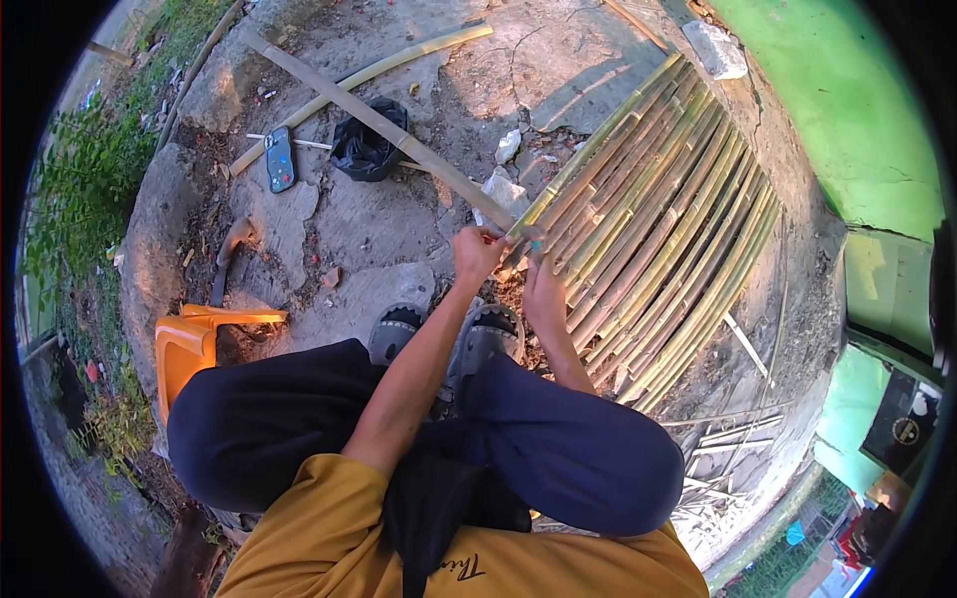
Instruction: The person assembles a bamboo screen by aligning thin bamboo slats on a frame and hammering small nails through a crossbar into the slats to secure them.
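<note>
In front of my knees, my left hand (478,255) is closed in a pinch at the near end of a long flat bamboo strip (374,118). Whatever lies between its fingertips is too small to make out. Just right of it, my right hand (544,297) wraps round the short handle of what looks like a hammer (532,239), its head blurred and marked with teal. Both hands are at the left corner of a panel of split bamboo slats (658,224), laid side by side. The strip runs from that corner to the far left.
A curved bamboo piece (399,65) crosses under the strip, near a black plastic bag (367,142) and a dark blue phone (280,159). To the left lie a wooden-handled blade (232,244) and an orange plastic stool (185,351). Bamboo slivers (733,444) lie right, by a green wall (837,100).
</note>
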